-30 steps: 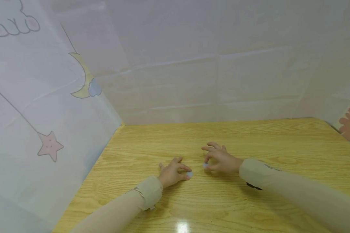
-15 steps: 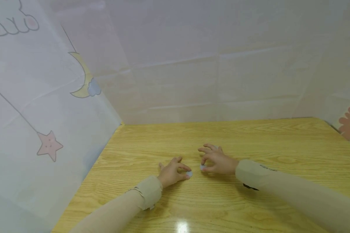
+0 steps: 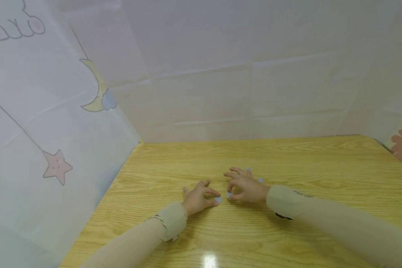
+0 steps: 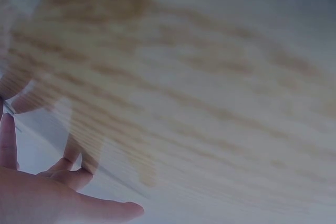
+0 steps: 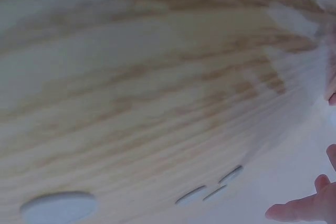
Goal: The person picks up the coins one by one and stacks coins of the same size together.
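Note:
In the head view my left hand (image 3: pixel 198 199) pinches a small flat, pale grey round disc (image 3: pixel 218 200) between thumb and forefinger, low over the wooden table. A similar disc (image 3: pixel 229 194) is pinched by the thumb and forefinger of my right hand (image 3: pixel 248 188), a short gap away to the right. The other right fingers are spread and raised. In the left wrist view, the thin edge of a disc (image 4: pixel 8 108) shows at the left border between the fingertips. Most of the right hand lies outside the right wrist view.
Behind the right hand, pale pieces lie on the tabletop (image 3: pixel 174 160), one (image 3: pixel 248 169) past the fingers and one (image 3: pixel 260 180) near the wrist. The right wrist view shows several discs, one large and close (image 5: pixel 59 208). A printed cloth (image 3: pixel 201 93) borders the table's far side.
My right hand has slid left with its disc, nearer to the left hand's disc. Pieces behind it have come into sight. The left hand has stayed in place.

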A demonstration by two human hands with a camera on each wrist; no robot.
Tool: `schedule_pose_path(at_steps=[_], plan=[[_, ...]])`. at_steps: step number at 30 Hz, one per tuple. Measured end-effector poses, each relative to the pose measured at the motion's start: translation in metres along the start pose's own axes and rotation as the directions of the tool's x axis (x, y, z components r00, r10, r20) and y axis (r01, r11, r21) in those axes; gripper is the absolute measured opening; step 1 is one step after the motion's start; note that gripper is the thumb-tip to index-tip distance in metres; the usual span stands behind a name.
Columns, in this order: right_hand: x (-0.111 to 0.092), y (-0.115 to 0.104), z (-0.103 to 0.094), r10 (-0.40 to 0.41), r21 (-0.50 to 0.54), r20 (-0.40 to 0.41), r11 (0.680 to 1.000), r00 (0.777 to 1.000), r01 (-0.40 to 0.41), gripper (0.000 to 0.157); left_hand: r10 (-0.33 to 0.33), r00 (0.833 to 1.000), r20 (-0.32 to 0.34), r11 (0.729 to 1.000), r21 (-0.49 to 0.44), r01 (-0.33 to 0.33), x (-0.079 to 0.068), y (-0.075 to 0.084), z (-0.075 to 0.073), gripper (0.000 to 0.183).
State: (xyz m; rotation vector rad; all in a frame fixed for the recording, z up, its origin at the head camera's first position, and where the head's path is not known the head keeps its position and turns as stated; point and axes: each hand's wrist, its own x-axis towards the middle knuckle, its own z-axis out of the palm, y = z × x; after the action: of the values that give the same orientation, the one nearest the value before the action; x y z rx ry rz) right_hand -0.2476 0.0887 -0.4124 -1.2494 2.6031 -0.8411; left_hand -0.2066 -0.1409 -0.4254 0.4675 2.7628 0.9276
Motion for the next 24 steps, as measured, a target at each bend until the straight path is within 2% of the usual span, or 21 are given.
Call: schedule_pose_path(at_steps=[7, 11, 17, 24], plan=[[0.004, -0.003, 0.006, -0.046, -0.017, 0.021, 0.999, 0.999, 0.046, 0.01, -0.003, 1.0, 0.007, 1.0, 0.0, 0.003, 0.0, 0.002, 0.0, 0.029], [0.005, -0.003, 0.009, -0.049, -0.01, 0.019, 0.999, 0.999, 0.049, 0.012, -0.009, 1.0, 0.005, 1.0, 0.011, 0.009, -0.001, 0.004, -0.001, 0.029], [0.008, -0.001, 0.014, -0.043, -0.053, 0.02, 0.998, 0.999, 0.044, 0.014, -0.016, 1.0, 0.016, 1.0, 0.004, 0.016, -0.004, 0.008, -0.004, 0.029], [0.013, -0.003, 0.018, -0.05, -0.08, 0.039, 0.995, 0.998, 0.053, 0.014, -0.012, 1.0, 0.009, 1.0, 0.014, 0.012, -0.002, 0.007, -0.002, 0.029]])
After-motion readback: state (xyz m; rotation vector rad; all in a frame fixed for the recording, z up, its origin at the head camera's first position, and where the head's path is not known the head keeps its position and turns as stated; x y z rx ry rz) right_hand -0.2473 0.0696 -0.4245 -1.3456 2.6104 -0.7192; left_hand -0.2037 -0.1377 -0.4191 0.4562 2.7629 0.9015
